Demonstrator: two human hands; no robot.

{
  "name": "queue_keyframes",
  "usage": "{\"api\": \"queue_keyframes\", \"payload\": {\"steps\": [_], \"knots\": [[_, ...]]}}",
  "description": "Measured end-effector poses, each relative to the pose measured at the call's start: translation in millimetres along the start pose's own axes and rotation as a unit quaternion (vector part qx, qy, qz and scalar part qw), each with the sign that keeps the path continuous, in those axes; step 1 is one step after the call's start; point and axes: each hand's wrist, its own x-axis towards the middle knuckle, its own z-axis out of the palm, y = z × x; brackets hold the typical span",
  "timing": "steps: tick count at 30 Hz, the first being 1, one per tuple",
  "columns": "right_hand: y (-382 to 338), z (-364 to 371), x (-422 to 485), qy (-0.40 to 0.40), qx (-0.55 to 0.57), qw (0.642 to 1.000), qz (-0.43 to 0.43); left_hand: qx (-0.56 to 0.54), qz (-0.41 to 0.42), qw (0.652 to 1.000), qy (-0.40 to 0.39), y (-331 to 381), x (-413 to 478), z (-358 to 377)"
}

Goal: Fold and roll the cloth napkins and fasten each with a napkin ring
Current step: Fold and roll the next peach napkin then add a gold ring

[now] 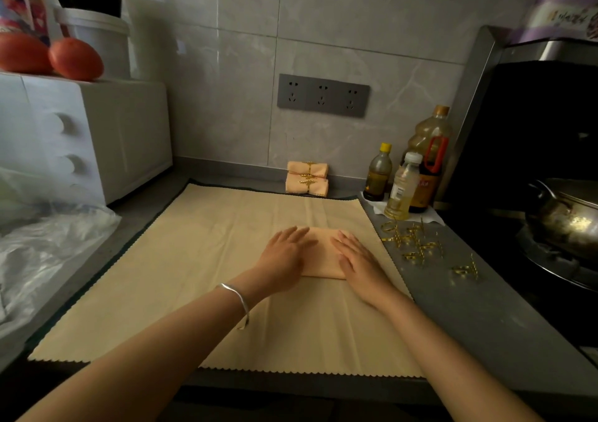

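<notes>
Head view: I see a folded napkin (323,260) on the mat (194,276).
Left hand (283,255): flat, fingers straight, pressing it.
Right hand (357,260): same.
Bottle label (401,192): unreadable.

Dim light falls on a pale grey marbled tile wall (323,17) bearing a grey triple socket panel (323,95), above a dark grey table (469,308) with a white appliance (123,130) at its left.

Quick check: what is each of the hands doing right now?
Left hand: open, flat on the folded napkin.
Right hand: open, flat on the same napkin.
</notes>
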Motion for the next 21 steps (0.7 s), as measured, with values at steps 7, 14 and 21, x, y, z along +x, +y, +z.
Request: {"api": "queue_keyframes", "payload": {"steps": [7,14,21], "knots": [[5,5,4,-0.082,-0.013,0.996,0.036,0.029,0.003,0.987,-0.158,-1,2,5],[-9,-10,-3,-0.081,0.007,0.995,0.053,0.120,0.057,0.984,-0.117,5,-3,-5],[-41,-28,-31,-0.143,-0.069,0.987,0.030,0.140,0.114,0.976,-0.123,26,-58,-19]]}}
